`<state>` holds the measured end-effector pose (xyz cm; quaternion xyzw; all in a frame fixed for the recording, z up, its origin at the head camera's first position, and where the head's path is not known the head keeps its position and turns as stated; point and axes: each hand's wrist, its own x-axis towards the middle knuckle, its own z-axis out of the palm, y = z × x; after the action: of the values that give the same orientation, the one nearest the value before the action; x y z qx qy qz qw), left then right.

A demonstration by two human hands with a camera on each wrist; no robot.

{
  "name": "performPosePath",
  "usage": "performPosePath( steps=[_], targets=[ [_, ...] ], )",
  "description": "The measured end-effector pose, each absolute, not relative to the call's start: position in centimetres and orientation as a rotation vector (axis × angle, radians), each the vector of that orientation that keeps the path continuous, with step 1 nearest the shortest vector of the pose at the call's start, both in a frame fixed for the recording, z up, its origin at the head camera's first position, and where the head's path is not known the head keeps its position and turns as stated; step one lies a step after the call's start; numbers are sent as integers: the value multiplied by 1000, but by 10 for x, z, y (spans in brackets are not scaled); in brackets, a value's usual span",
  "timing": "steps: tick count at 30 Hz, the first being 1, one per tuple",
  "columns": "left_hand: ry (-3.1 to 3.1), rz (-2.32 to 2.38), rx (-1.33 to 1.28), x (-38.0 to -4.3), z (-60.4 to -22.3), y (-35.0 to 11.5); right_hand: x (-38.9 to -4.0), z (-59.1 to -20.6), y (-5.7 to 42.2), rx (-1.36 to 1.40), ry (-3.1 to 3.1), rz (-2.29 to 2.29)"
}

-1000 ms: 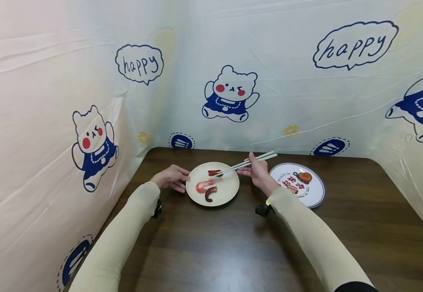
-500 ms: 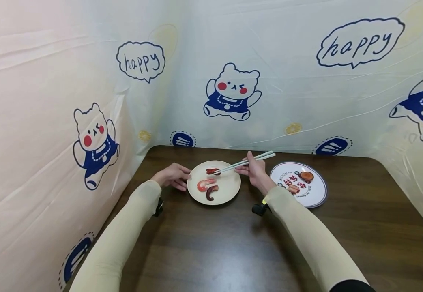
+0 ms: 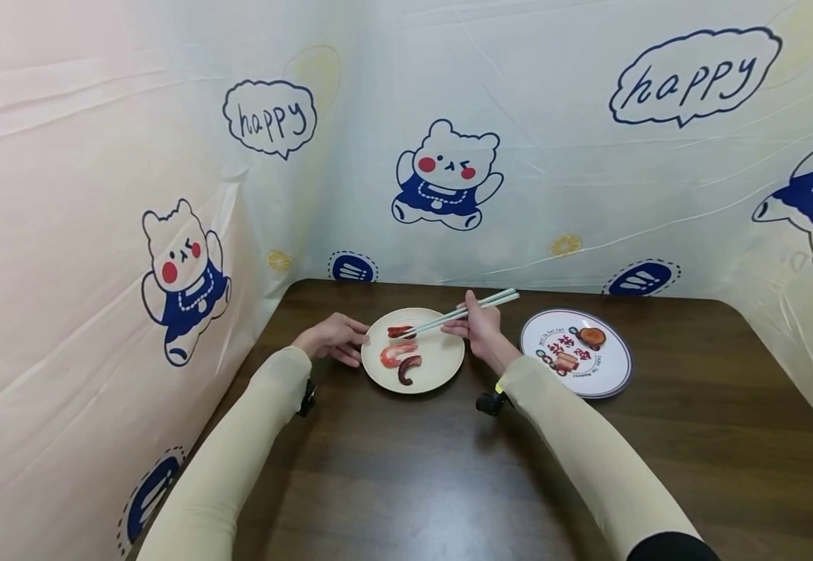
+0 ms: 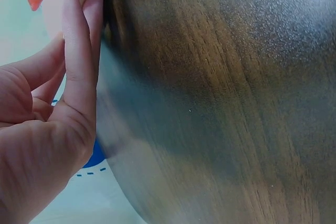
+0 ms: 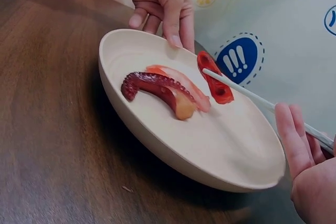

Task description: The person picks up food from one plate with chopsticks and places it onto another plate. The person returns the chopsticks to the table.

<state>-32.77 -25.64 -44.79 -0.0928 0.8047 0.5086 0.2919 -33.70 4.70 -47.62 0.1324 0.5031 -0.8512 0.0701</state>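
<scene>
I'm pinching the chopsticks [image 5: 241,92] in my right hand [image 3: 483,327] — tips at the red piece [image 5: 219,92], far side of the cream plate [image 5: 231,140]. My straight-fingered left hand [image 3: 336,339] is touching its edge — gentle squeezing should suit.

I read "happy" in two bubbles [image 3: 270,119] and "!!!" in blue ovals [image 3: 353,267], on curtain [image 3: 553,156]; white plate [image 3: 606,375]: lettering too small.
</scene>
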Motion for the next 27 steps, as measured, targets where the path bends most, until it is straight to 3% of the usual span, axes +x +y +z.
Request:
performPosePath(
  steps=[27],
  targets=[
    [2150,1362,-239,-326,-447,-258,-329,-478,33,393,1586,-2551]
  ],
)
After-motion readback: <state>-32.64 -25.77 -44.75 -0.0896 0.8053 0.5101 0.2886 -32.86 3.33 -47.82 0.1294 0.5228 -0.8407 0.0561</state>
